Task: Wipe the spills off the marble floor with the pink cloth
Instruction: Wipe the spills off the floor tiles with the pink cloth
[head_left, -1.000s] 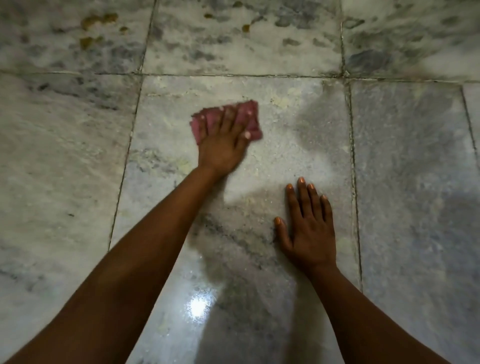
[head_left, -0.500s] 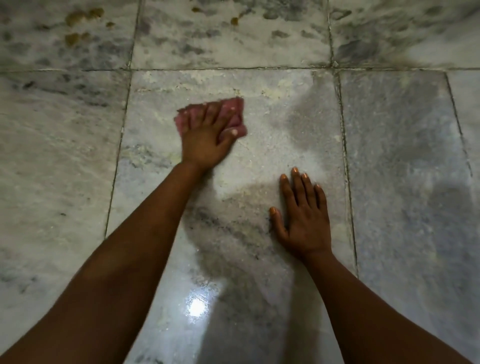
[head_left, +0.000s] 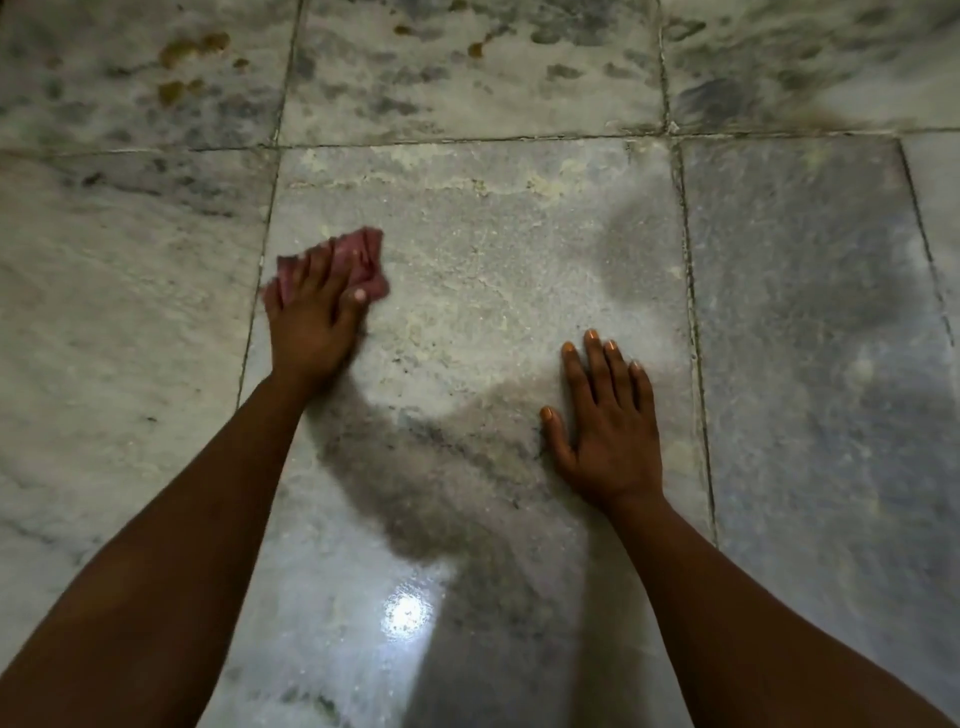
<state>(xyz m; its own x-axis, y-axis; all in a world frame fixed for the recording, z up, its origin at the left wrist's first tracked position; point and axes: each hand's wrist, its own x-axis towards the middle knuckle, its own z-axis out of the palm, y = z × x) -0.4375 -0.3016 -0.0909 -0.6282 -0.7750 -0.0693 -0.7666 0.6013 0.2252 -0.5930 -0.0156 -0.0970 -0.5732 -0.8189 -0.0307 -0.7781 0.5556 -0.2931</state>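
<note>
The left hand (head_left: 311, 317) presses the pink cloth (head_left: 358, 260) flat on the floor (head_left: 493, 249), fingers spread over it, near the left edge of the middle tile. The right hand (head_left: 608, 421) lies flat, fingers released, near that tile's right edge. Brown spills (head_left: 187, 47) mark the far tiles

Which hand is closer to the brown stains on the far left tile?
Left. The left hand, pressing the pink cloth, sits below and a little right of the brown stains. The right hand lies flat on the floor, farther right and nearer the person.
</note>
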